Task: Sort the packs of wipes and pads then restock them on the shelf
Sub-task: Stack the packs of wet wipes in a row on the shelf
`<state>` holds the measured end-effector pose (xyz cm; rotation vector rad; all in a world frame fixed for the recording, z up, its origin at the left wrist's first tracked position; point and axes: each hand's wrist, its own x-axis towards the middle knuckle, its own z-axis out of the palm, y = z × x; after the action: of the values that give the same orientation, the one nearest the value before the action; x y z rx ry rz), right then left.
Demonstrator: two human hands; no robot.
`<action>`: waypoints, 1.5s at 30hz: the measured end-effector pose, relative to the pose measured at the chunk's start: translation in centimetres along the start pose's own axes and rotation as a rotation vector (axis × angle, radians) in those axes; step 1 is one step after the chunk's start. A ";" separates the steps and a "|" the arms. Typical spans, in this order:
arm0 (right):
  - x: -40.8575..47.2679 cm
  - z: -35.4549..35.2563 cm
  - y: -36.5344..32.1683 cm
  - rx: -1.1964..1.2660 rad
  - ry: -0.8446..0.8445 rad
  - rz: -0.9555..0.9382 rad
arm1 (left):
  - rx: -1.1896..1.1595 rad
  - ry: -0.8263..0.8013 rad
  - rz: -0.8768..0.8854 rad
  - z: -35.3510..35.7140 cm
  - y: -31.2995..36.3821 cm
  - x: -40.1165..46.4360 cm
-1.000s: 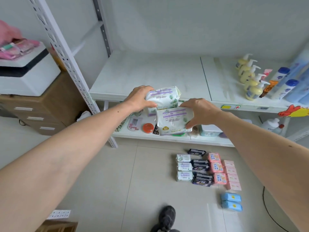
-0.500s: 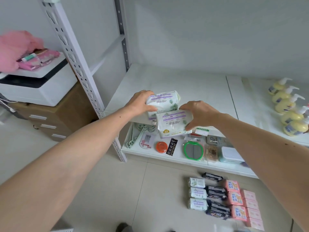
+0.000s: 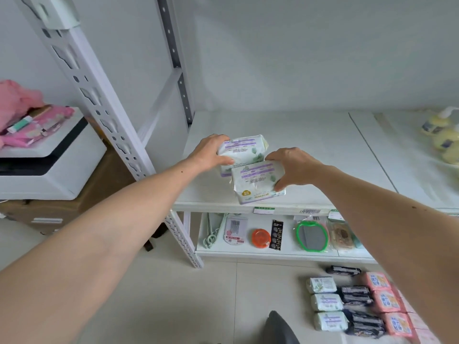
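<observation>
Pale matte boards form the white metal shelf (image 3: 310, 145), framed by perforated steel uprights. Left hand (image 3: 211, 151) grips a soft white plastic pad pack with purple print (image 3: 244, 151), low over the board; whether it touches is unclear. At its 5 o'clock, touching it, a second white purple-printed pack (image 3: 257, 182) sits near the shelf's front edge, gripped by the right hand (image 3: 293, 167). At 5 o'clock on the glossy tiled floor (image 3: 173, 294) lie rows of white packs (image 3: 325, 302), dark crinkled packs (image 3: 357, 304) and pink packs (image 3: 387, 301).
</observation>
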<state>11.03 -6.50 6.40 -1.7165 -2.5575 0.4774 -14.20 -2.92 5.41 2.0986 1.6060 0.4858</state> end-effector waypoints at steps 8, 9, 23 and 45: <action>3.8 2.2 1.2 0.065 0.011 0.045 | -0.022 -0.010 0.019 1.5 -3.2 3.8; 4.1 2.5 1.4 0.068 0.003 0.050 | -0.017 -0.017 0.026 1.7 -3.5 4.1; 5.6 5.7 1.8 0.191 0.021 0.125 | -0.062 -0.075 -0.002 4.5 -7.0 5.1; 3.7 12.3 1.7 0.860 0.128 0.369 | -0.778 -0.142 -0.128 9.2 -3.9 -3.2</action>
<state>8.77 -5.53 -6.27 -1.7331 -1.5382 1.2017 -13.28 -6.41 -4.49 1.4011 1.1887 0.7486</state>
